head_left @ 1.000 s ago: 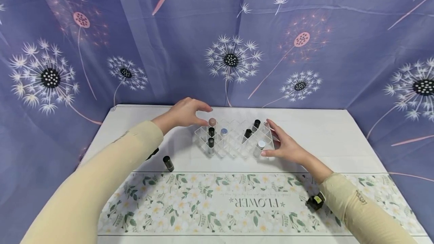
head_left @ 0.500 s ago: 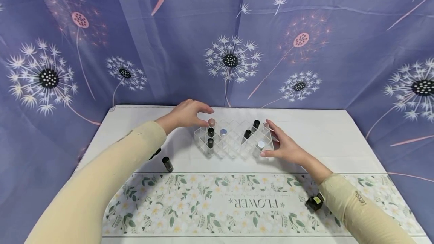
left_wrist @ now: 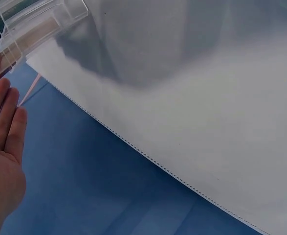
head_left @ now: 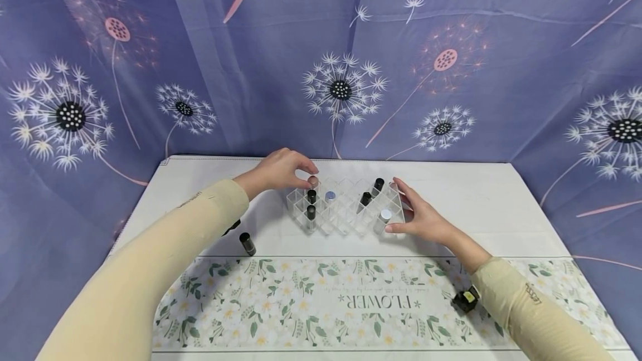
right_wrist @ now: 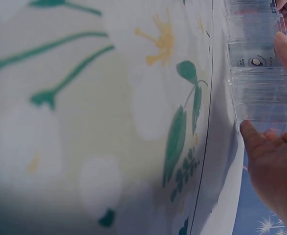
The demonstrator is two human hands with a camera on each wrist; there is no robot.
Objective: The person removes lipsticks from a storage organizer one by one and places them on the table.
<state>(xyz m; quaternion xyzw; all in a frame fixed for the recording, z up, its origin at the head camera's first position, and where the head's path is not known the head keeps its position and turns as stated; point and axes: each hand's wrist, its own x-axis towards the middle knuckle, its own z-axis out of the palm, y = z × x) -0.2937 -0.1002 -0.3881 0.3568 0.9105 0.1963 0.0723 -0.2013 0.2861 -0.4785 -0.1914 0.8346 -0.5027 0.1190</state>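
Observation:
A clear acrylic lipstick holder (head_left: 346, 205) with diamond-shaped slots stands at mid table in the head view. Several capped lipsticks sit in it, among them black-capped ones (head_left: 311, 211), a blue-topped one (head_left: 330, 196) and a silver-topped one (head_left: 385, 215). At the holder's back left corner, my left hand (head_left: 283, 170) has its thumb and index finger at the brown cap of a lipstick (head_left: 312, 181), its tan tube showing through the plastic in the left wrist view. My right hand (head_left: 426, 217) grips the holder's right end, thumb in front and fingers behind.
A black lipstick (head_left: 248, 244) stands left of the holder, and a dark object (head_left: 232, 228) is partly hidden by the left sleeve. Near the right sleeve lies a small black object (head_left: 466, 298) with a yellow-green patch. A patterned curtain (head_left: 251, 71) hangs behind the white table (head_left: 471, 183).
My left index finger has come down toward the thumb, narrowing the gap around the brown cap. The right hand and the holder have stayed in place.

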